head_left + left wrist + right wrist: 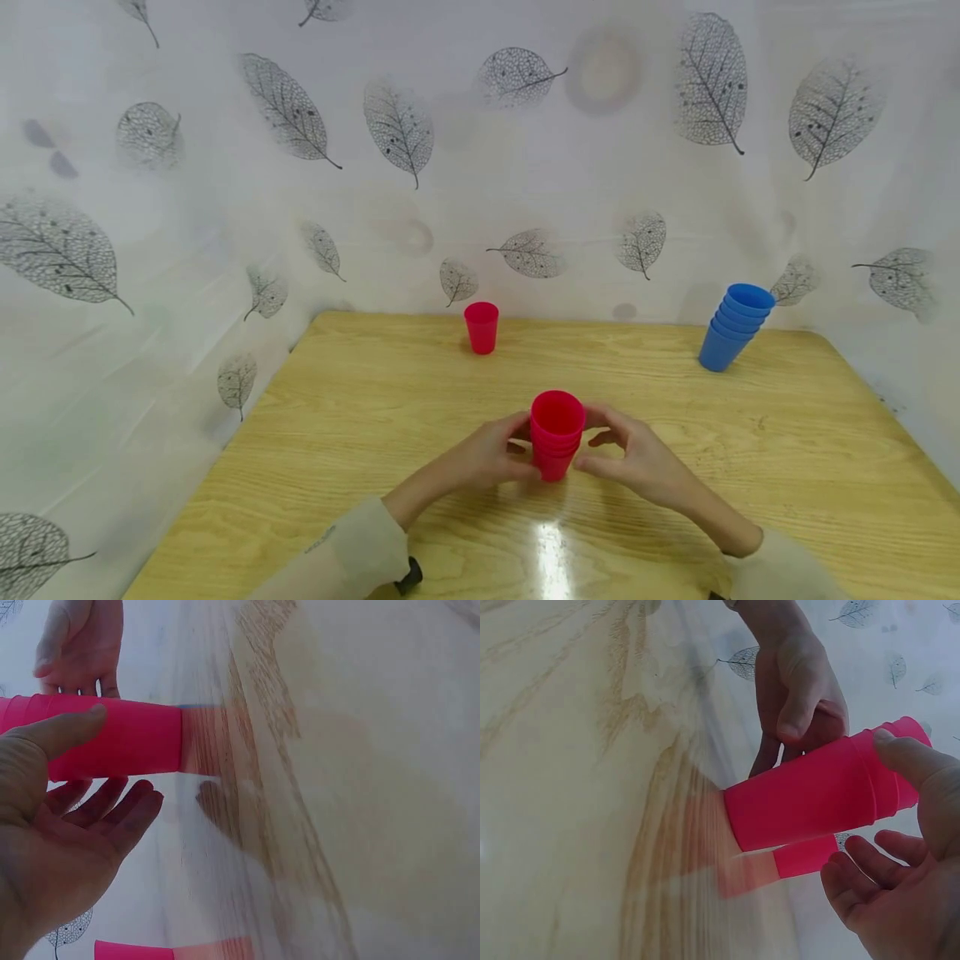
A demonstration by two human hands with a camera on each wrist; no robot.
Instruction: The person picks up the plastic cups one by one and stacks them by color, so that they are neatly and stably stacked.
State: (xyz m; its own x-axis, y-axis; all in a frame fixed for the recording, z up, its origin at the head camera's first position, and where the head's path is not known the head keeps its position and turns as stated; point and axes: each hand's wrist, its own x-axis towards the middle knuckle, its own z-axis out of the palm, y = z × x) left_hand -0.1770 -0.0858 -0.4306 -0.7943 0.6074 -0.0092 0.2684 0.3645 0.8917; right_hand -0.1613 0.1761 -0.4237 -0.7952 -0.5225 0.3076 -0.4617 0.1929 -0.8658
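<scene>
A stack of nested red cups stands upright on the table in front of the person. On its left side, the left hand holds it, thumb near the base and fingers reaching behind. The left wrist view shows the left thumb over the cup wall. From the other side, the right hand curves loosely about the stack with its fingertips close to the rim. A gap shows between the right palm and the cups. In the right wrist view, the right fingers lie below the stack, apart from its wall.
A single red cup stands near the table's back edge, left of the stack. Toward the back right is a stack of several blue cups. Behind the wooden table hangs a pale sheet with a leaf print.
</scene>
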